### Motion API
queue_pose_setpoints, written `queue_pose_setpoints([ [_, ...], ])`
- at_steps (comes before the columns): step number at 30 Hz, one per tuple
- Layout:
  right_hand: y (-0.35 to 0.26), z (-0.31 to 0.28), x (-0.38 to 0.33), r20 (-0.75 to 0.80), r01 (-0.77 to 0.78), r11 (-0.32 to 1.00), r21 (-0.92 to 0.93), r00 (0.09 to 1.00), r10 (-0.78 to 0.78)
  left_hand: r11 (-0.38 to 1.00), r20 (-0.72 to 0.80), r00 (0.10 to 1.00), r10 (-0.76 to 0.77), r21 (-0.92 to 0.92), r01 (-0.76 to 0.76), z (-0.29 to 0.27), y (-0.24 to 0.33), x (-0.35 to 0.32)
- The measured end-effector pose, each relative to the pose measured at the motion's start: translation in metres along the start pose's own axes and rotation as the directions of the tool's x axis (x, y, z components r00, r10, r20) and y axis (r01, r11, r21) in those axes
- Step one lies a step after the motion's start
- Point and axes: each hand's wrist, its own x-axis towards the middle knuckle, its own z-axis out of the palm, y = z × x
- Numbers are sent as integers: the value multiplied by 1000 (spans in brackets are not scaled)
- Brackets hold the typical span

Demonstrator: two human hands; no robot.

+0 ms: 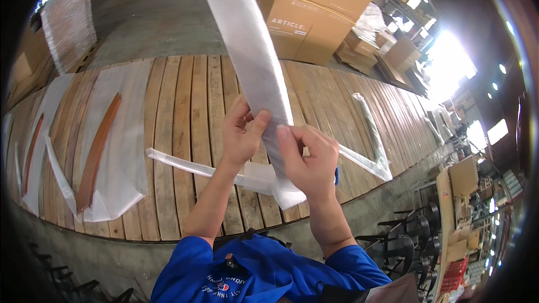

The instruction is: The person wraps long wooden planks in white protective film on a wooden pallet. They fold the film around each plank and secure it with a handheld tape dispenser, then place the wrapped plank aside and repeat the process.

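Note:
Both hands grip a long, flat piece wrapped in white foam sheet [255,56], raised above a slatted wooden table [168,118]. What lies inside the wrap is hidden. My left hand [242,137] pinches its left edge, with the thumb on the front. Lower down, my right hand [310,160] is closed on the right edge, its thumb pressed against the foam. The lower end of the wrap hangs loose near the tabletop. Behind my left forearm, a narrow white wrapped strip [179,163] runs along the table.
At the left, a curved brown wooden piece [98,151] and a thinner brown one [32,154] rest on foam sheets [120,202]. An L-shaped wrapped piece [377,140] lies right. Large cardboard boxes [314,17] stand beyond the table; black chairs [407,235] are at lower right.

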Motion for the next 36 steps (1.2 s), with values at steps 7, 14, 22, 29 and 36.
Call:
queue_pose_setpoints([
  [7,-1,22,6,-72,-301,909,-289,954,293,995,80,995,54,82,-61,-11,0,11],
  [14,13,19,14,-29,-389,703,-596,885,465,990,125,991,44,126,-60,-22,0,31],
  [22,105,5,-66,-19,-486,677,-552,819,573,971,120,967,-226,108,214,-22,-6,57],
  [29,232,15,-152,426,-711,580,-397,417,803,697,366,665,-651,635,334,-135,-226,-1],
  [36,339,43,-188,421,-698,703,-136,601,679,260,62,353,-934,796,547,-125,-378,-154],
])
